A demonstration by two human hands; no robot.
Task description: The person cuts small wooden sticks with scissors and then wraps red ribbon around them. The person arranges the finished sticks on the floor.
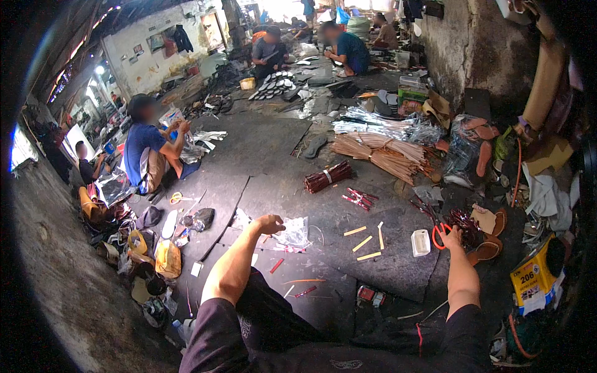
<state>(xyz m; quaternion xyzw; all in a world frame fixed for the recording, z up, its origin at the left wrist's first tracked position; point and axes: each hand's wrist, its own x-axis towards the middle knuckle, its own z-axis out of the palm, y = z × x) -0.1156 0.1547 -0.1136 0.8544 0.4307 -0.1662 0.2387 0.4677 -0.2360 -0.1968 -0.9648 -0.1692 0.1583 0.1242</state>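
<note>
Dark rubber mats (336,217) cover the workshop floor, strewn with tan strips (362,242) and red strap bundles (328,176). Left hand (270,224): fingers curled, resting beside a clear plastic bag (292,233); whether it grips anything cannot be told. Right hand (452,237): closed on the handles of orange scissors (440,232), near a white box (421,242). Other persons sit working well apart.

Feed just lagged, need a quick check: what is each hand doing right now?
Left hand: curled loosely on the clear plastic bag; a firm grip cannot be told.
Right hand: fingers at the orange-handled scissors, apparently gripping them.
</note>
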